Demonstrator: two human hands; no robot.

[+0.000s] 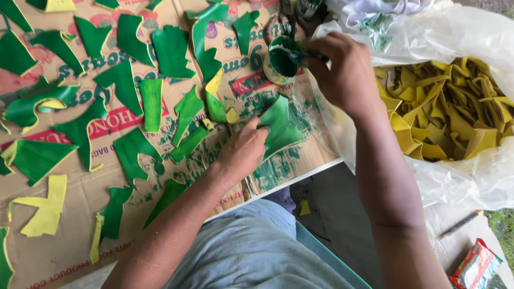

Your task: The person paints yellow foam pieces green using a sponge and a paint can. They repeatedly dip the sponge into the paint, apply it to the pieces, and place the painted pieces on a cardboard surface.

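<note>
My left hand [243, 150] presses down on a green-painted leather piece [281, 126] lying on the cardboard sheet [69, 192]. My right hand [342, 72] grips a brush handle [307, 54] whose tip is dipped in a small cup of green paint [282, 60] at the cardboard's far right. Several green-painted pieces [128, 85] are spread over the cardboard. An unpainted yellow piece [45, 208] lies at the near left.
A clear plastic bag [471, 171] at the right holds a heap of yellow leather scraps [450, 112]. White cloth [375, 10] lies at the far side. A pencil [460, 223] and a red snack packet [474, 265] rest on the floor at the lower right.
</note>
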